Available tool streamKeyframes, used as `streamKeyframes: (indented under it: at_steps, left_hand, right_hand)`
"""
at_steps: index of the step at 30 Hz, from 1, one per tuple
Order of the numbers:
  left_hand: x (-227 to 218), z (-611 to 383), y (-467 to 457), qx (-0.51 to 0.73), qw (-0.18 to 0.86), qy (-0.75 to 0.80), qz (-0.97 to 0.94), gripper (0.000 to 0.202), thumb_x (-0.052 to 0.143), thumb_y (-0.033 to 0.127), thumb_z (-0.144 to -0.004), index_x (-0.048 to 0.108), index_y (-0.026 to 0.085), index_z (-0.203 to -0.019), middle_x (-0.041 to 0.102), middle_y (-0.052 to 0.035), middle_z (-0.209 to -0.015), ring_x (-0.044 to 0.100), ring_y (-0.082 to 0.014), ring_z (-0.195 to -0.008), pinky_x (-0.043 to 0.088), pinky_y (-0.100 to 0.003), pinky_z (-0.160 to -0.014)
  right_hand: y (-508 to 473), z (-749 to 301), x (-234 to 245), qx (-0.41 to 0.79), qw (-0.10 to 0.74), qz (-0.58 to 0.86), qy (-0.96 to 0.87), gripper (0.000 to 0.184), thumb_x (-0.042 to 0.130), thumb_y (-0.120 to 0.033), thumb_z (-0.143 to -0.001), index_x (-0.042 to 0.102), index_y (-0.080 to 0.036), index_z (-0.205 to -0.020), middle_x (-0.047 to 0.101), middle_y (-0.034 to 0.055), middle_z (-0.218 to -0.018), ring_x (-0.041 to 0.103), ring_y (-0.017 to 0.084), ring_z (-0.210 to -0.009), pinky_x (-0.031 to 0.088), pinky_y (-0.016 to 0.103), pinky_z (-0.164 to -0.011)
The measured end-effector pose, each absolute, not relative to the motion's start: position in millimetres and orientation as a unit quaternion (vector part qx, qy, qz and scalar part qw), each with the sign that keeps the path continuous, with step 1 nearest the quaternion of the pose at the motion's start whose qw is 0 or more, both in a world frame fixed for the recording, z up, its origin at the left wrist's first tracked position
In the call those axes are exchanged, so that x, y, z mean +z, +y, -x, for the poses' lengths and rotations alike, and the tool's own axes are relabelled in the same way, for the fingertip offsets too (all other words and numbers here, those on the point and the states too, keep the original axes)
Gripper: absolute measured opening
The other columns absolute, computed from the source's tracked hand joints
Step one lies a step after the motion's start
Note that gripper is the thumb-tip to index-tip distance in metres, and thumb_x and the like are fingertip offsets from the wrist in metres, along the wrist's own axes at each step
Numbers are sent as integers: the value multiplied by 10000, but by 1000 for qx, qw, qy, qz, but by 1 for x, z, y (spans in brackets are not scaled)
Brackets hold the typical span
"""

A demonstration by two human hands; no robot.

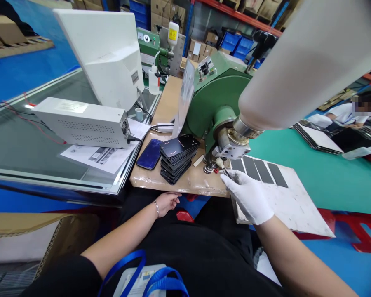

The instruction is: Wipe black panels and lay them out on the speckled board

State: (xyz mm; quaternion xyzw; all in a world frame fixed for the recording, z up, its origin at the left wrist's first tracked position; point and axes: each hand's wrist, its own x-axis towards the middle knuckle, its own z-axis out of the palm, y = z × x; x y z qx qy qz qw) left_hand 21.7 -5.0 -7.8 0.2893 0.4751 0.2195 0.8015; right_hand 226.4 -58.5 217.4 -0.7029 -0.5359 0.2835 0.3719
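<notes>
My right hand (250, 197) wears a white glove and pinches a thin tool (221, 167) whose tip points at the base of the green machine (218, 103). It rests over the near edge of a white board (292, 202) carrying several dark strips (259, 170). My left hand (167, 202) is bare, with a bracelet at the wrist. It lies loosely curled at the front edge of the taped bench (173, 181), holding nothing. A stack of black panels (177, 156) stands just above it, beside a blue phone (150, 154).
A white monitor (106, 53) and a white perforated box (80, 123) stand on a glass-topped table (24, 144) at left. A large white cylinder (309, 62) hangs over the machine. Another person (349, 115) works at a green table (327, 165) at right. Cardboard box (34, 235) lower left.
</notes>
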Motion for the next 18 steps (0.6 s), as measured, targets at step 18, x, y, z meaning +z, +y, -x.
streamKeyframes:
  at_steps: [18]
  left_hand:
    - [-2,-21,-6,221,801,475,-290,200,505,303,-872,579,119,-903,532,41,-638,435,-51,-452,382,-189,-435]
  right_hand:
    - [-52,-231,217,149,351,741,-553,292,539,-485,-794,625,-210,-839,681,30,-816,606,200,-778,429,305,-707]
